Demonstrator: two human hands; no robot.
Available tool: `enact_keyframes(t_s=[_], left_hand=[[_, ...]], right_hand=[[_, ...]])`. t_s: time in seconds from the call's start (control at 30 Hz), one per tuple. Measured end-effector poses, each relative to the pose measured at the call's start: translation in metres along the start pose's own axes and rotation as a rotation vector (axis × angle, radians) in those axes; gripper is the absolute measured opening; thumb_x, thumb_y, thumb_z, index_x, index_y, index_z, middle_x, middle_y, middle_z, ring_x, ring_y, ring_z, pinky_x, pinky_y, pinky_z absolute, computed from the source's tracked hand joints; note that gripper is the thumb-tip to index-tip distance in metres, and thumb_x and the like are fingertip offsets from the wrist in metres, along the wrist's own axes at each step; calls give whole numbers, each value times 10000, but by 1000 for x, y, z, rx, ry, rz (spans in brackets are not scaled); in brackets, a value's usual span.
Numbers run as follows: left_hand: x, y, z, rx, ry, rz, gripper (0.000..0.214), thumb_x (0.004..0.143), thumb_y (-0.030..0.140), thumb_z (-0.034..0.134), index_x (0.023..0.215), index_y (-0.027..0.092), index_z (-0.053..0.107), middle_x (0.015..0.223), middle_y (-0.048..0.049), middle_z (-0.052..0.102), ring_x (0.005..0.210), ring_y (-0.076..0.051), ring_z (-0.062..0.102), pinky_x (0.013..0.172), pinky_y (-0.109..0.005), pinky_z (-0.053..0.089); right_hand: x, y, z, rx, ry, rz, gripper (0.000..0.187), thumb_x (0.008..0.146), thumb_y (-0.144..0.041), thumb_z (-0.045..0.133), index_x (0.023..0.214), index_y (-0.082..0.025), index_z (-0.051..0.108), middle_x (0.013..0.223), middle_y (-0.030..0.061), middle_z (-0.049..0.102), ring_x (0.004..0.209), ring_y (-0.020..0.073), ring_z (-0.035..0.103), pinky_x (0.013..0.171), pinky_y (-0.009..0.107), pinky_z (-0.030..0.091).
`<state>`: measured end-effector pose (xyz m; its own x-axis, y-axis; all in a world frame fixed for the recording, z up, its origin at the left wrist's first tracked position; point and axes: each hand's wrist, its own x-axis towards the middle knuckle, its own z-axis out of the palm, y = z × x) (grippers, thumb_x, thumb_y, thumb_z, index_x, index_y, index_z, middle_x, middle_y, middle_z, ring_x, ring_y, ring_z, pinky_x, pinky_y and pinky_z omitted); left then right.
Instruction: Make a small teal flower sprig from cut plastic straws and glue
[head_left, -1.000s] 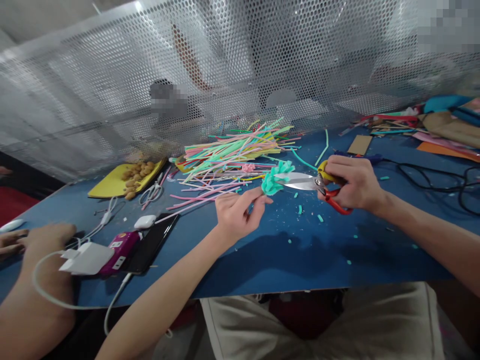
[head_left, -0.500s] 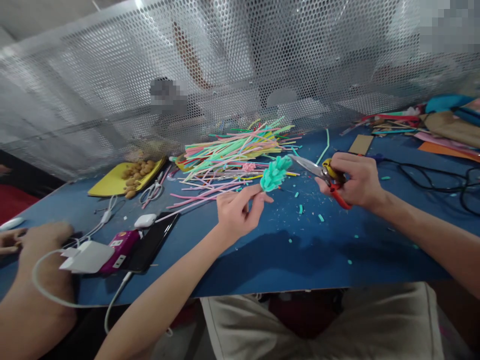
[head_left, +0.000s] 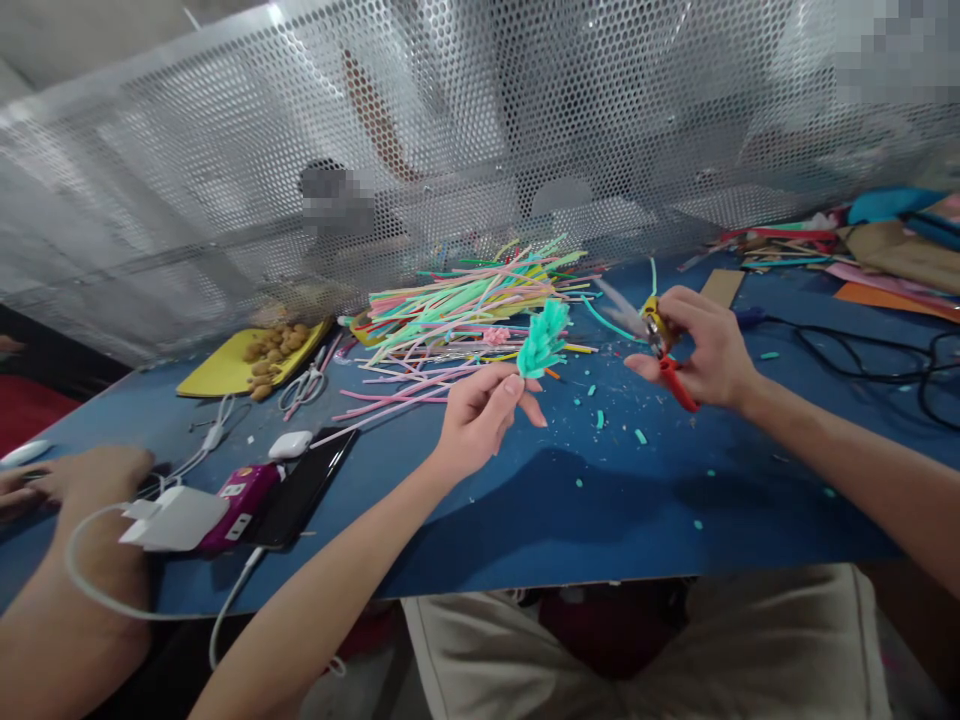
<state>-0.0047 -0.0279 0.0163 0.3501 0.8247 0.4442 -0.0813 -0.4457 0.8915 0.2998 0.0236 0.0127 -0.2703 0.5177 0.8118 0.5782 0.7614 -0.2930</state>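
Your left grip (head_left: 481, 412) pinched the turquoise sprig (head_left: 541, 345) in front of the pipe-cleaner pile (head_left: 480, 290); your right grip (head_left: 711, 350) hugged scissors (head_left: 670, 378). Loose bits (head_left: 600, 419) front-right of the pile suggested some snipping done; what was left was unclear.

The pile of stems (head_left: 465, 300) lies on the table (head_left: 517, 530), the perforated screen (head_left: 465, 120) behind it. Left of the pile, lumps (head_left: 274, 345) sit on a sheet (head_left: 214, 365); left and before it lie the phone (head_left: 300, 492) and charger (head_left: 176, 517). The tuft (head_left: 544, 340), in the left hand (head_left: 480, 415), is before the pile's right part. Right of the pile are the scissors (head_left: 658, 335), in the right hand (head_left: 709, 350), then the cable (head_left: 847, 343). Scraps (head_left: 600, 418) lie before and right of the pile.
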Motion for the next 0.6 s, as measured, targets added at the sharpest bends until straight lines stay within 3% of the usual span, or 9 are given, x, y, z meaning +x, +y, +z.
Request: enact_keyframes(t_s=[0.33,0.6], left_hand=[[-1,-3,1,-88,-73,-33,284,1035,414,557,970,170,686,639,-1,709,315,-15,378,324,-151,219],[0,0,5,-15,-14,22,302,1027,436,567,968,164,685,636,-8,711,321,-21,325,340,-181,206]], right_hand=[[-1,-8,2,-97,-40,-104,408,769,-462,778,753,-244,433,767,0,501,651,147,460,567,288,388],[-1,2,-2,-328,97,-195,296,740,-427,756,821,-236,544,855,57,624,768,211,591,649,341,457]])
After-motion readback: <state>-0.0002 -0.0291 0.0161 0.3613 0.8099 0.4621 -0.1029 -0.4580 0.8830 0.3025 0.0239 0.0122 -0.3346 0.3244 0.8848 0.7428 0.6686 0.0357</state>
